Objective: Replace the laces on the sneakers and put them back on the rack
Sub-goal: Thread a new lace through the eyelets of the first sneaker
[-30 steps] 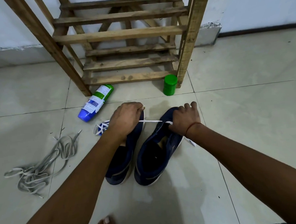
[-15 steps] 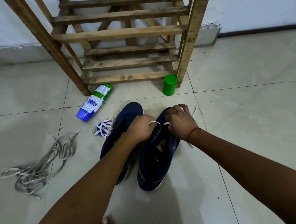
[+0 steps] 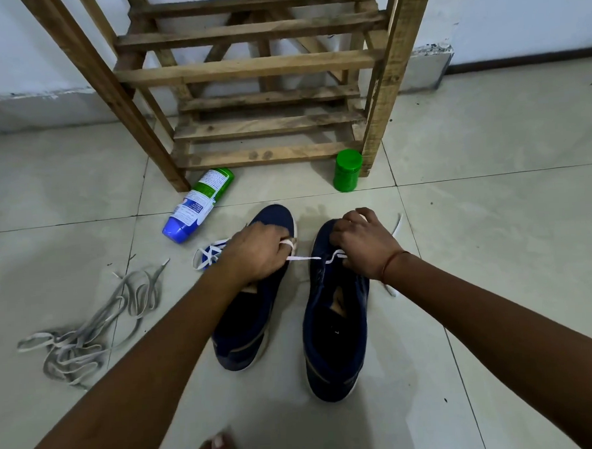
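Two hands engaged. Left hand [image 3: 255, 257] pinching white lace [image 3: 303, 258], taut from right-hand sneaker [image 3: 334, 332]; right hand [image 3: 364, 244] gripping same lace at the eyelets. Both sneakers on floor [image 3: 494, 248] before rack [image 3: 245, 69]. Advised: pull level, keep lace flat, equalise ends.

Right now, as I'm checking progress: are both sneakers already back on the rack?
No, the left sneaker and the right sneaker both sit on the floor in front of the wooden rack.
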